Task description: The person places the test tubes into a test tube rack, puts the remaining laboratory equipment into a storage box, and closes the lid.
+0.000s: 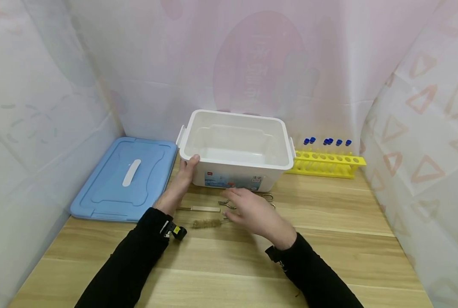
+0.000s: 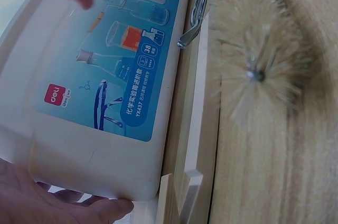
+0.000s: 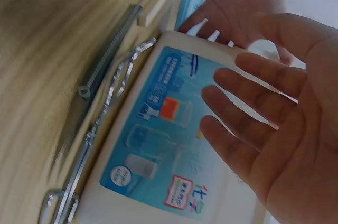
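A white plastic storage box (image 1: 269,182) stands without its lid, a blue printed label on its front. My left hand (image 1: 179,184) holds the box's left front corner, thumb at the front and fingers along the side. In front of the box lie a wooden test tube clamp (image 1: 205,209), a bristle test tube brush (image 1: 207,223) with a twisted wire handle, and metal crucible tongs (image 3: 92,134). Over the tongs and the brush handle hovers my right hand (image 1: 255,211), partly covering them in the head view. Its fingers (image 3: 237,139) are extended and nothing lies in the palm.
On the left lies a blue lid (image 1: 109,171) with a white handle. A yellow test tube rack (image 1: 325,173) stands to the right of the box, with several blue-capped tubes (image 1: 326,141) at it. Printed curtains (image 1: 259,60) enclose the wooden table (image 1: 221,278) at the back and sides.
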The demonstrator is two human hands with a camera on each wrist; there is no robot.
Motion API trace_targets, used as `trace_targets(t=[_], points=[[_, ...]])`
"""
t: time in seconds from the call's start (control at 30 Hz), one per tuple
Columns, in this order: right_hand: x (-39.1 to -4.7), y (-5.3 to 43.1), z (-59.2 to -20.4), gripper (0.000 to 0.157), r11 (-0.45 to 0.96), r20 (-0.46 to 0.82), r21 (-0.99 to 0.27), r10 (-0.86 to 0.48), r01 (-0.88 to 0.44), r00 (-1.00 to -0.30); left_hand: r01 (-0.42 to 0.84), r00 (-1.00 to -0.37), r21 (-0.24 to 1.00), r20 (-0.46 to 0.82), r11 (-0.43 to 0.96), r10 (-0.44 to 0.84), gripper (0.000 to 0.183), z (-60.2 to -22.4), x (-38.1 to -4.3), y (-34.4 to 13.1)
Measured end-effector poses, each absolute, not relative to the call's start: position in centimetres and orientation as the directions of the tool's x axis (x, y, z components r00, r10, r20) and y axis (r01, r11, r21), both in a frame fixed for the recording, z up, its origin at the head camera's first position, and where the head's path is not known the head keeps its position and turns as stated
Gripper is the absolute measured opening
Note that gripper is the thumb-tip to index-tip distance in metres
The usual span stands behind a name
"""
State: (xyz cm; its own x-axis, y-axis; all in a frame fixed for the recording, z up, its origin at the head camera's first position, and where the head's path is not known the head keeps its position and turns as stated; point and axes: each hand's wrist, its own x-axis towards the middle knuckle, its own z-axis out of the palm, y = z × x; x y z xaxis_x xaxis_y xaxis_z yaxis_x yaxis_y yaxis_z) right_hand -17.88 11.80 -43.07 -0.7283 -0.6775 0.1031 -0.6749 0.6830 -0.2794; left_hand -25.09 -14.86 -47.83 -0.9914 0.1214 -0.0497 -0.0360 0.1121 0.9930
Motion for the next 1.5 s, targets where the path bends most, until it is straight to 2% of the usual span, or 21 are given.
trace_targets(t=[0.43, 0.8, 0.93, 1.13, 1.5], points=[[-17.8, 10.4, -45.4, 0.041, 0.664, -0.083, -0.258, -0.738, -0.701, -0.669, -0.016, -0.993, 0.994, -0.029, 0.111, 0.118, 0.102, -47.9, -25.0, -14.8], [-17.4, 9.3, -46.9, 0.027, 0.606, -0.111, -0.236, -0.794, -0.76, -0.598, -0.006, -0.994, 0.993, -0.019, 0.119, 0.109, 0.099, -48.0, -25.1, -14.8], [-17.5, 9.4, -47.2, 0.017, 0.604, -0.11, -0.209, -0.796, -0.769, -0.595, -0.007, -0.994, 0.993, -0.02, 0.117, 0.108, 0.099, -47.9, -25.0, -14.7], [-17.5, 9.7, -47.3, 0.012, 0.611, -0.103, -0.189, -0.79, -0.768, -0.604, 0.001, -0.994, 0.993, -0.012, 0.118, 0.113, 0.099, -47.8, -25.0, -14.7], [-17.8, 10.7, -45.6, 0.023, 0.639, -0.086, -0.219, -0.766, -0.738, -0.637, -0.023, -0.992, 0.992, -0.038, 0.127, 0.119, 0.106, -47.7, -25.0, -14.8]])
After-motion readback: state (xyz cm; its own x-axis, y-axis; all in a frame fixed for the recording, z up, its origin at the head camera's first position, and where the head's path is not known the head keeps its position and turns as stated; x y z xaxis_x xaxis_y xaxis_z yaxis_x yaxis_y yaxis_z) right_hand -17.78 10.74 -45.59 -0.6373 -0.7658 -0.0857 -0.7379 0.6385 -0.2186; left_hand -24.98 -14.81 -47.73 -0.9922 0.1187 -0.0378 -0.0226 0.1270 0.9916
